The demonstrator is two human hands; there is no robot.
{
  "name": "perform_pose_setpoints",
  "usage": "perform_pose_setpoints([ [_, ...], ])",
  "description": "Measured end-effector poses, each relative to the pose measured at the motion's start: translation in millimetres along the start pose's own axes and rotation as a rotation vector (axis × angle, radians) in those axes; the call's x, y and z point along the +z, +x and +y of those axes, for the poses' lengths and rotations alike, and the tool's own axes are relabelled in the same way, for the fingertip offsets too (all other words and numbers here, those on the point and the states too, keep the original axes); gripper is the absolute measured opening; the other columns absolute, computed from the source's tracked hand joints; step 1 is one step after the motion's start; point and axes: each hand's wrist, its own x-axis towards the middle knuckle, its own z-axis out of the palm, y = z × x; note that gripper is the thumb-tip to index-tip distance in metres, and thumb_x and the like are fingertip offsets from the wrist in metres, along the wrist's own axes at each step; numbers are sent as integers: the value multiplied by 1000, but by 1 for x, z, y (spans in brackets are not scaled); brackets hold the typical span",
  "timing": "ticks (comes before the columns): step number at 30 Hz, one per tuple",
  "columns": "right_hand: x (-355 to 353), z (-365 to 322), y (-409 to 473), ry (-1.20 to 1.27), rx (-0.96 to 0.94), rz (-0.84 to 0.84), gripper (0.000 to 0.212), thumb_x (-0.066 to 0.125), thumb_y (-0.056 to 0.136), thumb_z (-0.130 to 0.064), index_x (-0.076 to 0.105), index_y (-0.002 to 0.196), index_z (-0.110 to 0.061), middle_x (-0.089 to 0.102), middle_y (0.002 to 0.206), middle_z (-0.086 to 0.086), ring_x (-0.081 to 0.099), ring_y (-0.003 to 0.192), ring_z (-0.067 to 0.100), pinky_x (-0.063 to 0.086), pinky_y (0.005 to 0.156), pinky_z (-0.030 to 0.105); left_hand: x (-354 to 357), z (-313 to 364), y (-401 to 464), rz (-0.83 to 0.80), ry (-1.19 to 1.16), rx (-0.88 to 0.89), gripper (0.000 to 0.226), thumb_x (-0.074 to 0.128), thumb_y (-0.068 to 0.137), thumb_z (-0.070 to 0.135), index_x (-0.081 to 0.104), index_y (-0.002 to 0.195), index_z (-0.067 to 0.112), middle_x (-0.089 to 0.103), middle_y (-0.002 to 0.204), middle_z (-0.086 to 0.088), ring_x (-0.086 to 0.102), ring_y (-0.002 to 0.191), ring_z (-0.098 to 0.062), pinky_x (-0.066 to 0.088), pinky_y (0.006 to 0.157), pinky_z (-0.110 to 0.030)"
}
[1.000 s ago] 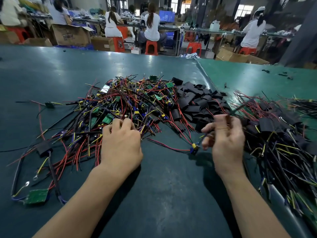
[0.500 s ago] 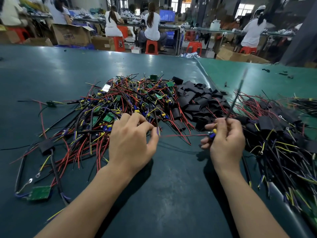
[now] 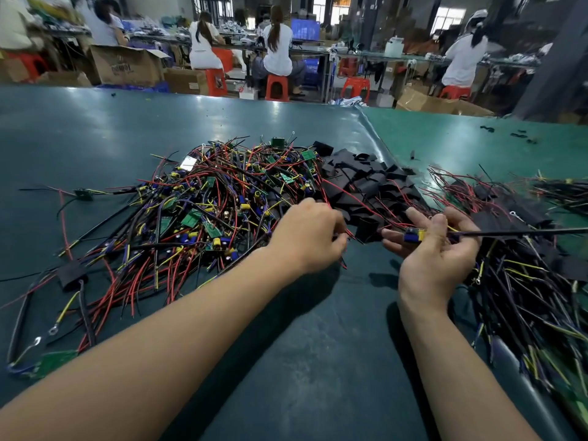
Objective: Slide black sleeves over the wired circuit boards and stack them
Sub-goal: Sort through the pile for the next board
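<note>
- Right hand (image 3: 434, 249), at 3 o'clock, pinches a wired board (image 3: 413, 234).
- Left hand (image 3: 307, 237), fingers curled, reaches the black sleeves (image 3: 366, 186) at 12 o'clock; grip unclear.

- The right hand (image 3: 436, 246) pinches a small wired circuit board (image 3: 413, 234); its black wire (image 3: 521, 232) points right.
- The left hand (image 3: 307, 237) reaches to the black sleeves (image 3: 369, 186), maybe touching red wires.
- Both are above the green tabletop (image 3: 318, 361).

- Single head-worn wide-angle view, looking forward and down, close over the counter (image 3: 95, 128).
- Far workroom fills the top edge.
</note>
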Motion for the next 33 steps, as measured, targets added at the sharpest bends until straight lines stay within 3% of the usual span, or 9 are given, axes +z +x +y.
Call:
perform_pose_setpoints([
  [4,2,0,2,30,-11,-1,11,38,107,-14,39,115,-22,62,111,19,70,72,20,59,54,30,27,25,30,-65,55,-102,43,55,93,39,54,129,15,61,124,-7,49,117,-30,43,98,-41],
  [8,0,4,5,54,28,8,28,40,103,-1,34,126,-15,56,113,10,63,94,35,61,64,33,39,30,38,-139,-55,-138,46,57,89,26,53,135,23,60,125,-12,48,120,-33,41,100,-41],
  [11,0,5,7,62,45,23,28,37,103,2,35,125,-14,56,110,9,67,84,26,61,62,32,36,21,40,-61,-202,-179,46,54,82,15,60,127,20,62,120,-11,52,115,-31,45,99,-39],
  [13,1,6,7,73,59,23,27,36,103,1,35,124,-15,56,109,8,69,72,17,60,61,30,36,10,48,13,-131,-195,46,52,84,15,55,130,16,56,126,-11,49,117,-30,41,103,-39],
  [18,3,11,7,88,109,-25,36,45,99,8,36,122,-17,54,113,11,68,90,19,58,78,24,34,-6,71,-41,161,135,57,52,87,14,41,143,17,42,147,-5,39,130,-27,34,108,-38],
  [21,5,14,4,87,133,-105,42,45,97,13,39,119,-22,62,103,10,70,94,17,57,86,28,38,-9,84,-162,206,131,65,58,87,16,35,147,20,41,150,-9,40,134,-26,35,110,-36],
  [25,2,17,7,150,178,-113,39,46,98,11,38,124,-17,66,97,12,70,91,27,60,77,32,37,-17,85,-163,120,82,49,56,89,15,54,136,31,56,125,-14,53,118,-31,45,101,-38],
  [27,2,17,6,141,181,-132,38,44,98,11,37,125,-16,65,97,13,72,82,26,60,69,29,35,-20,83,-154,96,73,42,54,94,18,58,132,33,57,129,-11,52,120,-28,43,104,-38],
  [33,4,17,1,73,163,-223,36,42,100,9,37,125,-16,64,98,14,72,77,21,58,58,28,37,-21,81,-177,459,312,39,50,94,19,50,132,24,49,140,3,34,134,-17,34,107,-37],
])
